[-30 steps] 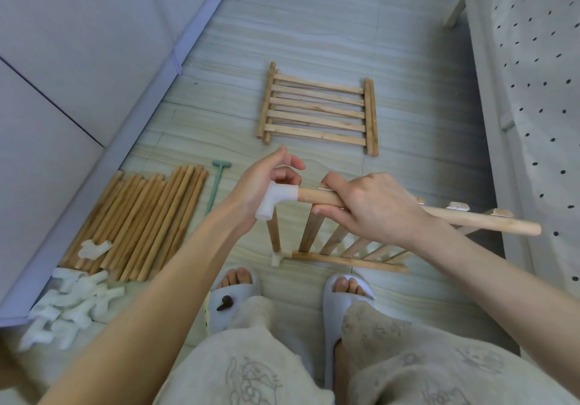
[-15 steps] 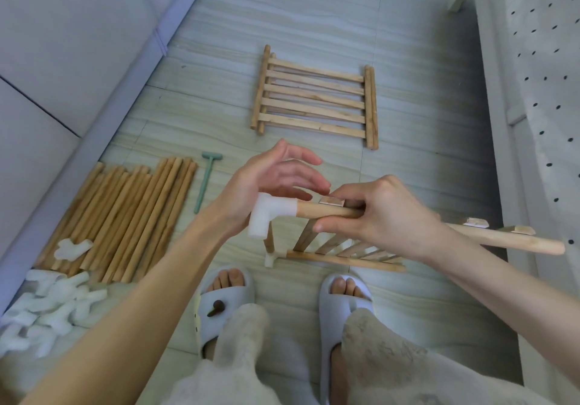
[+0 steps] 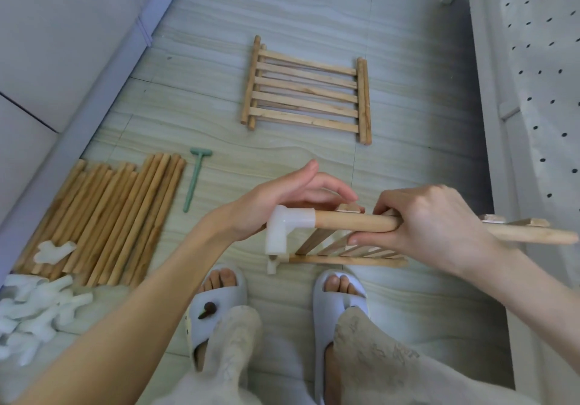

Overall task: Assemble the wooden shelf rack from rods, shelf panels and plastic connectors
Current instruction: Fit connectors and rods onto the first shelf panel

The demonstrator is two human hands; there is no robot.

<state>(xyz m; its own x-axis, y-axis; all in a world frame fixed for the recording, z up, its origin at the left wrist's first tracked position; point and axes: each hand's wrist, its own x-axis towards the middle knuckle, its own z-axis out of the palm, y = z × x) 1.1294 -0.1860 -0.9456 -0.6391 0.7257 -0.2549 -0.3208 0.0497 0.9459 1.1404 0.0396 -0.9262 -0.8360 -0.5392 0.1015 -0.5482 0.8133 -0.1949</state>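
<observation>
My right hand [image 3: 430, 222] grips the top rod [image 3: 354, 222] of a slatted shelf panel [image 3: 348, 252] that stands on edge on the floor in front of my feet. A white plastic elbow connector [image 3: 284, 227] caps the rod's left end and points down. My left hand [image 3: 282, 199] lies just behind that connector with fingers stretched out toward the rod, holding nothing. Another small white connector [image 3: 272, 263] sits on the panel's lower left corner. A second shelf panel [image 3: 306, 90] lies flat farther out on the floor.
A row of loose wooden rods [image 3: 103, 219] lies at the left, one white connector [image 3: 51, 250] on top. A pile of white connectors [image 3: 34, 307] sits at the lower left. A green mallet [image 3: 194, 178] lies beside the rods. A wall runs left, dotted white furniture [image 3: 533, 90] right.
My left hand has let go of the white elbow connector and opened, fingers reaching right along the rod. My right hand keeps its grip on the rod; the panel's left vertical rod is hidden.
</observation>
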